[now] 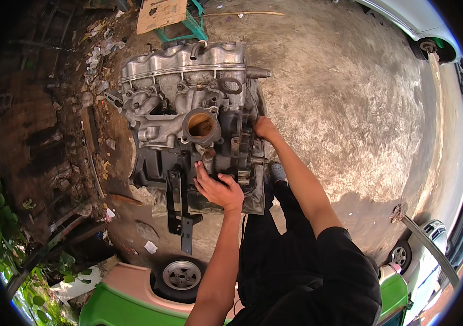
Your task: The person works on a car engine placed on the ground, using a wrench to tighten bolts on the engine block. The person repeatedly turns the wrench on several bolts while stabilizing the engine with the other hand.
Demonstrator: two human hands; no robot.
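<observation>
Seeing engine block (188, 125) on concrete floor (351, 108), long axis running away from us, silver valve cover (182, 60) at far end, round intake opening (201, 125) facing up. Our left hand (218, 190) flat on dark near casing, fingers spread; right hand (264, 127) curled over right edge. Black bracket (180, 209) juts toward us; wheel (181, 274), green cart (109, 309) just below.

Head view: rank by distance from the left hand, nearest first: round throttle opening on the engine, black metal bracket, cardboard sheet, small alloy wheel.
1. Black metal bracket, just left of and below the left hand on the grey engine block.
2. Round throttle opening, above the hand.
3. Small alloy wheel, below, by the green body panel.
4. Cardboard sheet, top edge.
</observation>
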